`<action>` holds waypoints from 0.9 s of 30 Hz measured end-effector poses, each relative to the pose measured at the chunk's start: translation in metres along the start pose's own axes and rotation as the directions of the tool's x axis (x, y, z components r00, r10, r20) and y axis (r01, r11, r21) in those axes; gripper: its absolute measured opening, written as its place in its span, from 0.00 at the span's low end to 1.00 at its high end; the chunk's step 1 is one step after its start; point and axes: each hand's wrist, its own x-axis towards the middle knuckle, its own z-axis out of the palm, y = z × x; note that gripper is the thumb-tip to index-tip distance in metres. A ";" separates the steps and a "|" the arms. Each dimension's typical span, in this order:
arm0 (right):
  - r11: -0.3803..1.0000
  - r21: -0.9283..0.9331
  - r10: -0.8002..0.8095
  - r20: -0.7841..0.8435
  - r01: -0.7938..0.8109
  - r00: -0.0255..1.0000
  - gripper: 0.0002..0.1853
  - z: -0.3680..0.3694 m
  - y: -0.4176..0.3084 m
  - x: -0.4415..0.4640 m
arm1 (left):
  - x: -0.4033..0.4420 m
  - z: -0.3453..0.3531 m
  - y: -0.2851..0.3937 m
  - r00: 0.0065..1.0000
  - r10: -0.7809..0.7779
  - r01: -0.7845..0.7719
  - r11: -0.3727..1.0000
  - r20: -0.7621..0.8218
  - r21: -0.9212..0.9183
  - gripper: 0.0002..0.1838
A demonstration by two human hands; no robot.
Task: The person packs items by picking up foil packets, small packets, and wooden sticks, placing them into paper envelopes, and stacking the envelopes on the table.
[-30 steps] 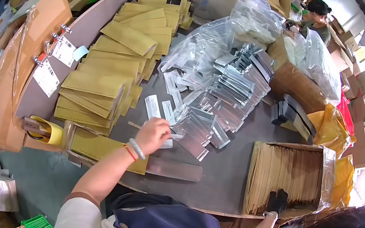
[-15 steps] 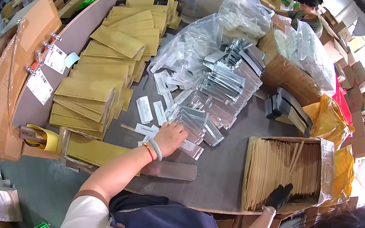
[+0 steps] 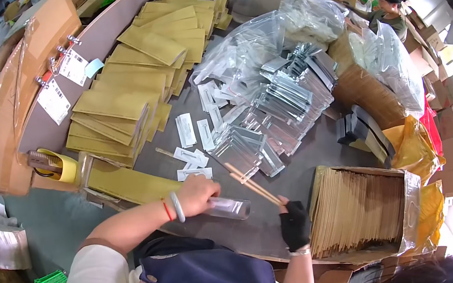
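My left hand [image 3: 196, 195], bare with a bracelet at the wrist, is closed on the end of a clear plastic packet [image 3: 229, 207] near the front of the table. My right hand [image 3: 294, 226], in a black glove with bare fingertips, grips a few thin wooden sticks [image 3: 254, 184] slanting up to the left. Ahead of the hands lies a heap of clear and silvery flat packets [image 3: 275, 116]. Small white printed slips [image 3: 185, 130] are scattered left of the heap. To the right, a cardboard box [image 3: 413, 201] holds many wooden sticks in a row.
Overlapping yellow padded envelopes [image 3: 121, 104] cover the table's left side. Clear plastic bags [image 3: 242, 51] lie at the back. Dark flat pieces [image 3: 363, 133] stand at the right. A yellow holder [image 3: 68, 167] sits at the left edge. Another person [image 3: 389, 12] is at the far right.
My left hand has moved from the packet heap toward the front edge, with a clear packet in it. My right hand has left the stick box and moved left, now holding wooden sticks.
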 end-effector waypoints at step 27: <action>0.861 -0.111 -0.480 0.150 0.497 0.864 0.36 0.088 -0.067 0.023 | -0.042 0.002 -0.005 0.971 0.200 -0.132 0.902 -0.128 0.411 0.23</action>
